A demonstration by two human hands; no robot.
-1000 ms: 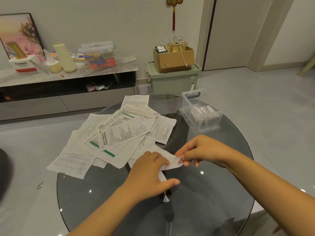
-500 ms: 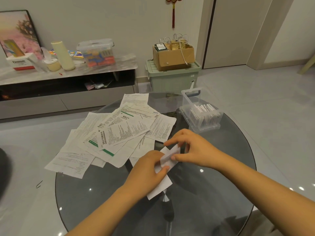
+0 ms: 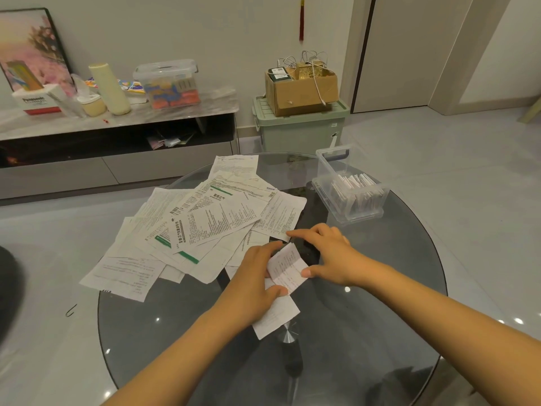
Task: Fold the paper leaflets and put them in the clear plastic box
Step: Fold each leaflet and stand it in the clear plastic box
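Observation:
A narrow white leaflet [image 3: 285,269] is bent over on itself above the round glass table [image 3: 380,332]. My left hand [image 3: 254,278] pinches its left edge between thumb and fingers; the lower end of the strip hangs below that hand. My right hand [image 3: 328,254] holds the upper flap, thumb on its right edge and index finger stretched past its top. Several unfolded printed leaflets [image 3: 205,224] lie spread in a heap on the table's left half. The clear plastic box [image 3: 351,186] stands at the table's far right, with several folded leaflets upright inside.
A green storage bin [image 3: 301,127] with a cardboard box [image 3: 304,89] on top stands on the floor behind the table. A low cabinet [image 3: 117,142] along the left wall carries a lidded plastic tub, a cream bottle and a framed picture. A metal hook lies on the floor at left.
The leaflet was stretched between both hands, then its upper part came over toward me into a fold. My right hand shifted from pinching the strip's end to spreading over the folded flap.

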